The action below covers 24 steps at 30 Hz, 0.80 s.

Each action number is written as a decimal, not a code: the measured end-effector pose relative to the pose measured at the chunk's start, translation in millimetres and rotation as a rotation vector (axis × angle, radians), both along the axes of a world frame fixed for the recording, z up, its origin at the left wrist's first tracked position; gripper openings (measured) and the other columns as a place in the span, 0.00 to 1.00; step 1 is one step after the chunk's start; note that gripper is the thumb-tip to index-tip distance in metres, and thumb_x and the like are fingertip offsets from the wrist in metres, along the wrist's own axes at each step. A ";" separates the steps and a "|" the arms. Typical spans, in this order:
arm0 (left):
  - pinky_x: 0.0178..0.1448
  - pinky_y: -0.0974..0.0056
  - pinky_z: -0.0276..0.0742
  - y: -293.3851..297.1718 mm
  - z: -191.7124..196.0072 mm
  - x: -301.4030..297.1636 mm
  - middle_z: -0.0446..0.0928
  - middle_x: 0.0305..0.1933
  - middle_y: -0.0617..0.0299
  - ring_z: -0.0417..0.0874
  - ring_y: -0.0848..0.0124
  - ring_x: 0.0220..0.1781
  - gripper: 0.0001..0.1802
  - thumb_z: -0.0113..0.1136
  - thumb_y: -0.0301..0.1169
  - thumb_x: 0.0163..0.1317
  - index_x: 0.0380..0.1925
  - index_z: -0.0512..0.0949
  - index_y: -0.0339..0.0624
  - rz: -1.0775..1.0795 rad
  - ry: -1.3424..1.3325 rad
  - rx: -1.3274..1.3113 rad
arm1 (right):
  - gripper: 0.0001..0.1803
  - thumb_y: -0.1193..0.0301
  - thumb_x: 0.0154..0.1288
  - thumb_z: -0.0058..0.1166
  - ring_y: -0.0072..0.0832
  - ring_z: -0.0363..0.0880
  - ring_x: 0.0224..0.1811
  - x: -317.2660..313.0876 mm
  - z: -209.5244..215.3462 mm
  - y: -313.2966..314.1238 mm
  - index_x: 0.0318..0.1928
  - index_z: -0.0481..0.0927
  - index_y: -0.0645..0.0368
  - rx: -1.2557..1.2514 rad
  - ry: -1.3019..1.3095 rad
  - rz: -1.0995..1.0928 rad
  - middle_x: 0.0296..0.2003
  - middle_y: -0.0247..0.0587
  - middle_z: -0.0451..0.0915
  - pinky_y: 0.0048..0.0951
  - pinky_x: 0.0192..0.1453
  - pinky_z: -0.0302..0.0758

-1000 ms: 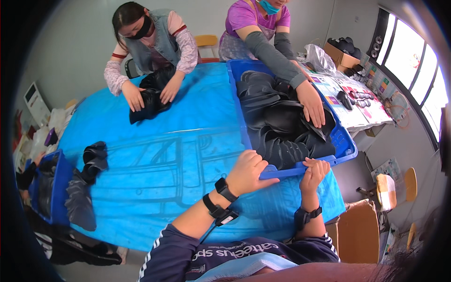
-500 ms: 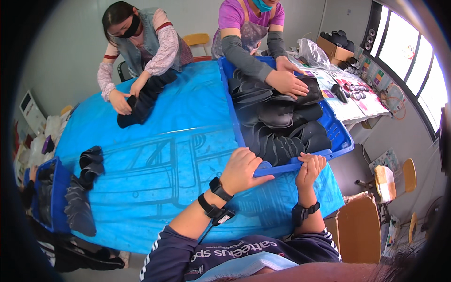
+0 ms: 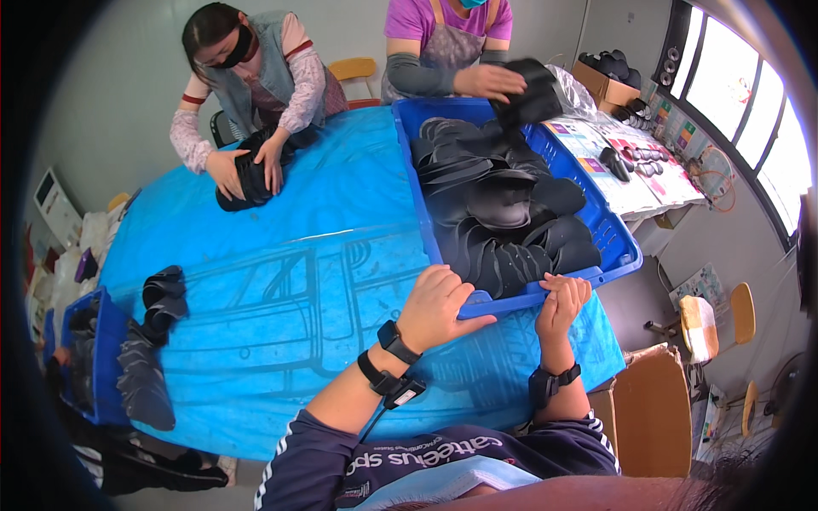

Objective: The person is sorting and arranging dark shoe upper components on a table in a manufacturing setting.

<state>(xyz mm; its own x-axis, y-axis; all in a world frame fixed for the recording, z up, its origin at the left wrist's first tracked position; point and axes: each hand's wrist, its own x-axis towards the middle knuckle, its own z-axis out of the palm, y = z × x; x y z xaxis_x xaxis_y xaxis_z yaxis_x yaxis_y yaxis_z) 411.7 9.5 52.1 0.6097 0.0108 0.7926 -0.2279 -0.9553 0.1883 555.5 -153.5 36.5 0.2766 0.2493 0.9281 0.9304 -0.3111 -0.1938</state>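
A blue plastic crate [image 3: 626, 262] sits on the blue-covered table, heaped with curved black pieces [image 3: 498, 203] nested in rows. My left hand [image 3: 433, 308] grips the crate's near left corner, fingers curled over the rim and thumb stretched along its outer side. Farther right on the same near rim, my right hand [image 3: 562, 305] is closed over the edge. Both wrists wear black straps. Across the crate, a co-worker's hand [image 3: 490, 83] holds a bunch of black pieces [image 3: 530, 94] above the far end, blurred by motion.
At the far left, another co-worker presses a stack of black pieces [image 3: 253, 175] on the blue table cover [image 3: 256, 281]. A second blue crate [image 3: 109, 358] stands at the left edge beside loose black stacks [image 3: 145, 379]. An open cardboard box [image 3: 652, 413] is at my right.
The co-worker opposite has lifted a bunch of black pieces out of the crate's far end. The left co-worker's hands have closed around their stack. My hands stay on the rim.
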 end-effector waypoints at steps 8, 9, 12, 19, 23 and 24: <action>0.48 0.57 0.66 0.5 0.5 0.1 0.68 0.24 0.59 0.70 0.61 0.31 0.24 0.66 0.49 0.38 0.24 0.74 0.38 -0.019 0.027 0.004 | 0.04 0.74 0.50 0.45 0.37 0.70 0.27 -6.8 44.9 -11.4 0.22 0.73 0.59 -0.328 0.266 0.023 0.22 0.39 0.74 0.33 0.35 0.65; 0.48 0.57 0.65 0.8 1.3 -0.2 0.68 0.24 0.59 0.70 0.61 0.31 0.24 0.66 0.48 0.37 0.24 0.74 0.38 -0.010 0.029 -0.002 | 0.05 0.72 0.51 0.47 0.42 0.71 0.29 -0.6 56.7 -14.2 0.24 0.75 0.60 -0.448 0.312 0.082 0.24 0.42 0.75 0.37 0.34 0.68; 0.49 0.57 0.65 0.3 4.6 0.4 0.68 0.24 0.59 0.70 0.60 0.30 0.23 0.67 0.47 0.37 0.24 0.74 0.39 -0.019 0.041 -0.008 | 0.05 0.72 0.50 0.48 0.42 0.73 0.33 45.6 90.2 -11.0 0.26 0.76 0.60 -0.847 0.208 -0.046 0.25 0.44 0.75 0.38 0.37 0.71; 0.50 0.55 0.64 -3.2 8.3 2.5 0.67 0.23 0.59 0.69 0.60 0.30 0.23 0.67 0.47 0.35 0.24 0.75 0.40 0.010 0.091 0.027 | 0.24 0.68 0.38 0.64 0.42 0.73 0.44 228.7 102.0 61.1 0.41 0.74 0.59 -1.307 0.222 -0.231 0.37 0.48 0.76 0.37 0.46 0.71; 0.49 0.55 0.64 -1.9 8.2 -5.0 0.66 0.22 0.59 0.69 0.60 0.30 0.24 0.67 0.48 0.34 0.23 0.75 0.39 0.037 0.115 0.032 | 0.31 0.68 0.38 0.65 0.41 0.73 0.46 225.3 110.1 94.2 0.49 0.71 0.51 -1.604 0.224 -0.192 0.43 0.48 0.74 0.36 0.46 0.71; 0.49 0.55 0.64 -1.8 8.5 -4.4 0.66 0.22 0.59 0.69 0.60 0.30 0.24 0.67 0.48 0.34 0.23 0.75 0.39 0.045 0.108 0.036 | 0.32 0.68 0.40 0.64 0.42 0.72 0.47 227.7 106.7 97.9 0.51 0.70 0.49 -1.716 0.172 -0.289 0.45 0.48 0.73 0.35 0.47 0.71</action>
<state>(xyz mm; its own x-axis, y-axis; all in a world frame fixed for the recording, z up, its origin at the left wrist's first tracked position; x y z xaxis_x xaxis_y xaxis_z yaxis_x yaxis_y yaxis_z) 407.3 7.7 60.5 0.6910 0.0127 0.7227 -0.1648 -0.9708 0.1746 783.2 -55.5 143.2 0.5436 0.7609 -0.3543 0.8191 -0.3886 0.4220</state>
